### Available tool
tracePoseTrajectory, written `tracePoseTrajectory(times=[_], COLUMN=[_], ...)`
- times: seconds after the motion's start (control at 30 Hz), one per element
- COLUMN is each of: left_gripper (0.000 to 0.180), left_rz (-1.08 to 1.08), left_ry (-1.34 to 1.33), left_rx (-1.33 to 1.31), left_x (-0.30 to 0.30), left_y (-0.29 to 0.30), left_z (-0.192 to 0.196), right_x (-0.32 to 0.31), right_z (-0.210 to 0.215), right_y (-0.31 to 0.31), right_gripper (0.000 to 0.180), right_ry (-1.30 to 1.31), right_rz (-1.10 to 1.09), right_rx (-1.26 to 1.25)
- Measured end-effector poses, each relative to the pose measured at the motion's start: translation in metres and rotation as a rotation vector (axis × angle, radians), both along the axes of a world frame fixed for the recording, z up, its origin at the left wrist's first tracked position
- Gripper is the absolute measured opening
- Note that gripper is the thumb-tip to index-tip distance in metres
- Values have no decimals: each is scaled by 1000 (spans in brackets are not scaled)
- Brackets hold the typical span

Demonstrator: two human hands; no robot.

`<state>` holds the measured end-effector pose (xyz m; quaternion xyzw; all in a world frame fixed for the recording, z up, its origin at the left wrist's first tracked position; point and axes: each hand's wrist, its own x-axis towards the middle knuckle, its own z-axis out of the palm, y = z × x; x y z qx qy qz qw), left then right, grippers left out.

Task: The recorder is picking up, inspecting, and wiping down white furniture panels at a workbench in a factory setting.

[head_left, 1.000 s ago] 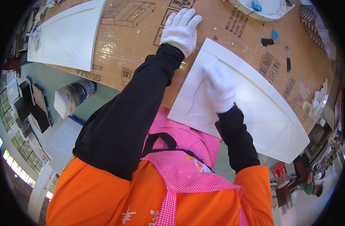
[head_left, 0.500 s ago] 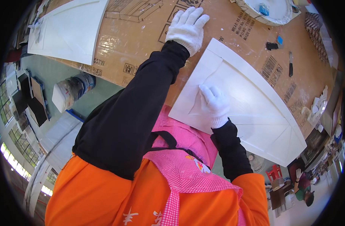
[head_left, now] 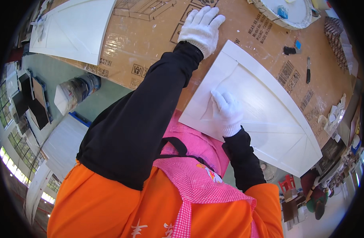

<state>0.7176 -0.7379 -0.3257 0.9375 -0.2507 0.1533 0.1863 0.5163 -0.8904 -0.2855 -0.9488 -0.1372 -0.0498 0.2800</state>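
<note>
My left hand (head_left: 201, 31), in a white knit glove, lies on the brown cardboard (head_left: 146, 39) that covers the table, with its fingers stretched out and slightly apart. A white panel (head_left: 265, 95) with raised trim and a curved far edge lies before me, its near side overhanging at my pink checked apron (head_left: 194, 158). On the panel's left part rests my right hand (head_left: 229, 113), also gloved in white. Its fingers are curled together, pressed on the surface near a thin wavy line. Whatever they may hold is hidden.
At the far left lies a second white panel (head_left: 72, 31). A round white tub (head_left: 287, 12) with a blue piece stands at the far right; near it are a small black block (head_left: 289, 50) and a dark-handled knife (head_left: 308, 70). A bucket (head_left: 76, 91) stands on the green floor.
Both hands stay in nearly the same places; the left appears slightly farther right. The whole scene shifts a little in view. A person in the right background has moved.
</note>
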Motion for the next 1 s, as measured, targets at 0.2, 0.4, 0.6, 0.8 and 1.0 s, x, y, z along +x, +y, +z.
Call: tracePoseTrajectory(times=[0.2, 0.4, 0.6, 0.8, 1.0], left_gripper=[45, 46, 44, 44, 44], left_rz=[10, 8, 13, 10, 21], left_ry=[7, 9, -19, -23, -38], left_rx=[22, 26, 9, -11, 11], left_x=[0, 1, 1, 0, 1], left_y=[-1, 1, -1, 0, 0], left_z=[-1, -2, -2, 0, -2], right_x=[0, -2, -4, -2, -1], right_z=[7, 10, 8, 5, 7], right_y=[1, 3, 4, 1, 3], right_gripper=[24, 23, 23, 25, 24], right_ry=[96, 112, 91, 68, 79], right_rz=[0, 14, -30, -23, -11], right_rx=[2, -80, -29, 1, -43])
